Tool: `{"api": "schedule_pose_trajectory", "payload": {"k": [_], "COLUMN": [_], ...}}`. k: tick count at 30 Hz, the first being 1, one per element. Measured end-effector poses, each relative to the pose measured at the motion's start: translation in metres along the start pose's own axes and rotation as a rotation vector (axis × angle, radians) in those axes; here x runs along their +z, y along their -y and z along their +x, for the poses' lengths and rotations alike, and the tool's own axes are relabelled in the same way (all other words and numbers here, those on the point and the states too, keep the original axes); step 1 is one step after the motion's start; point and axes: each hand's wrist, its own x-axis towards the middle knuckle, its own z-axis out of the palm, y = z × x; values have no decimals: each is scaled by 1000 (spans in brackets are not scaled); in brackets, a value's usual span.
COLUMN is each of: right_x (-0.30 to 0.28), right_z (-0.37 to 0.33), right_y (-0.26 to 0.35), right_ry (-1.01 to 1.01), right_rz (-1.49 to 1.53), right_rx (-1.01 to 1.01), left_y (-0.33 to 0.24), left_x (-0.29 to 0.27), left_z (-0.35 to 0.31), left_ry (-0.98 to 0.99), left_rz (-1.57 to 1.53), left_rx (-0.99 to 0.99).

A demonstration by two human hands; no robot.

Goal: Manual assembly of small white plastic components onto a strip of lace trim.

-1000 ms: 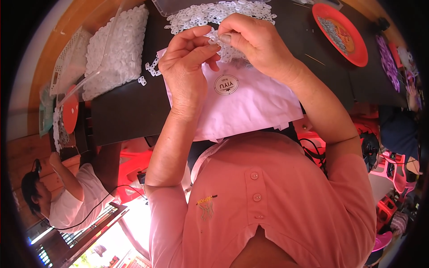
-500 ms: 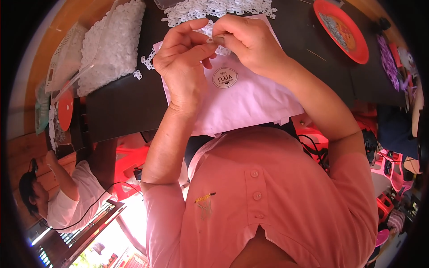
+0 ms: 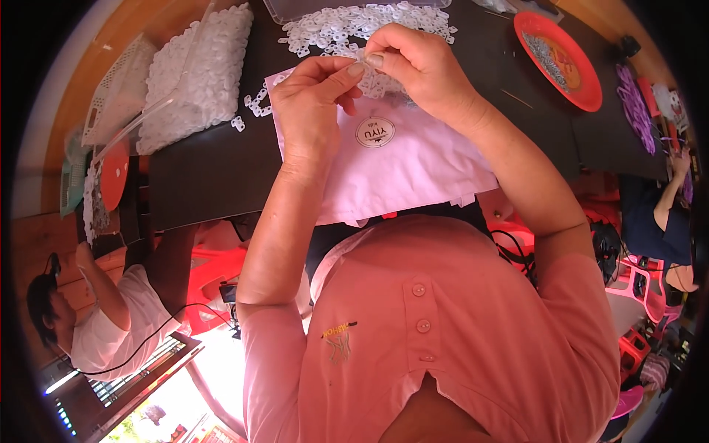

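Observation:
My left hand (image 3: 309, 103) and my right hand (image 3: 419, 70) meet over the pink cloth (image 3: 413, 166) that lies on the table edge. The left thumb and index finger are pressed together, close to the pinched right fingertips. Between the two hands is a small white plastic piece (image 3: 362, 57), partly covered by fingers. Below the fingertips, more white plastic pieces (image 3: 379, 83) are on the cloth. A large heap of the same small holed pieces (image 3: 332, 26) spreads just beyond my hands. A short chain of them (image 3: 258, 101) lies left of my left hand.
A bulging clear bag of white pieces (image 3: 196, 81) stands at the left. At the right, a red plate (image 3: 586, 92) holds small grey metal bits, with purple cord (image 3: 634, 111) beyond. Another person (image 3: 111, 317) sits at far left; a further person's arm (image 3: 668, 196) shows at far right.
My left fingers have drawn from a looser spread into a pinch, beside the right fingertips. The whole view has shifted slightly, so the table things sit a little differently.

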Motion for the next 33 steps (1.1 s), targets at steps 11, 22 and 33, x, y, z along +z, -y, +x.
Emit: {"api": "schedule_pose_trajectory", "payload": {"k": [11, 22, 33], "right_x": [1, 2, 19], "right_z": [0, 0, -5], "right_y": [3, 4, 16], "right_ry": [-47, -32, -42], "right_rz": [-16, -44, 199], "right_rx": [-39, -61, 182], "left_y": [0, -1, 2], "left_x": [1, 6, 10], "left_z": [-1, -5, -12], "left_ry": [-21, -19, -123], "left_rz": [-100, -85, -15], "left_rx": [-46, -2, 57]}}
